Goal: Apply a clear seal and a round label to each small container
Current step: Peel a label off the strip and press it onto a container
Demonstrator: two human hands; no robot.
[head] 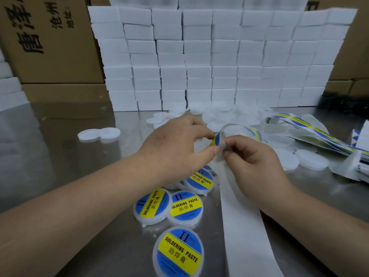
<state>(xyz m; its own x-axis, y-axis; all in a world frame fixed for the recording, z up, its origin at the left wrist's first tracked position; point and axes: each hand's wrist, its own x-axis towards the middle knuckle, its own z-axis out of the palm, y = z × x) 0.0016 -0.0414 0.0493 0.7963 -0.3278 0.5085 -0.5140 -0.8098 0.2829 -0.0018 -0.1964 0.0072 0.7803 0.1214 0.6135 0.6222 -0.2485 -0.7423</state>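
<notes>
Left hand (175,140) pinches the label (216,139), right hand (253,156) pinches the liner (239,216); a crooked peel could fold the label onto itself.

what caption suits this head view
Left hand and right hand peel a round label from its backing strip near labelled containers.

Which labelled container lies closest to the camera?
The labelled container at the frame's bottom edge, lying alone; the other containers cluster farther back.
</notes>
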